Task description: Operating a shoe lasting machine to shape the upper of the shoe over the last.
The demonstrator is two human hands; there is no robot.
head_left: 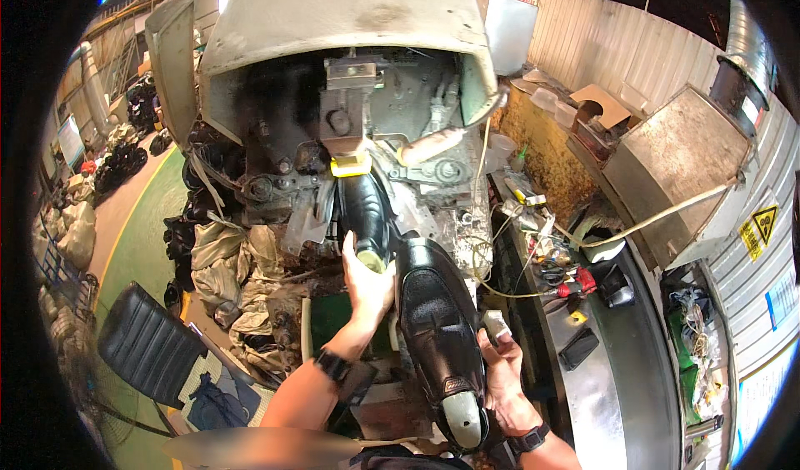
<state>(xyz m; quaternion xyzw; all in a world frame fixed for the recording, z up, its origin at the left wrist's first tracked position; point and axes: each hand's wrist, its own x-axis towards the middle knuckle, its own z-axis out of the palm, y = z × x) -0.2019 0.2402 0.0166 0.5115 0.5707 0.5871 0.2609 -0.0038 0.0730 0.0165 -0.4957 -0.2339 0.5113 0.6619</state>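
A black leather shoe (364,212) points toe-first into the machine, under a yellow pad (351,165). My left hand (370,287) is closed around its heel end, where a pale green last end shows. A second black shoe (435,307) stands nearer to me, toe away, with a grey-white last end (463,418) in its heel opening. My right hand (503,374) is beside this shoe's right side, its fingers closed on a small off-white block (497,325). Whether that hand also supports the shoe is hidden.
A large machine hood (350,12) arches over the work. On the right are a bench (596,378) with a red tool (577,283), cables and a metal box (679,166). Cloth bundles (233,262) and a black chair (150,341) stand left.
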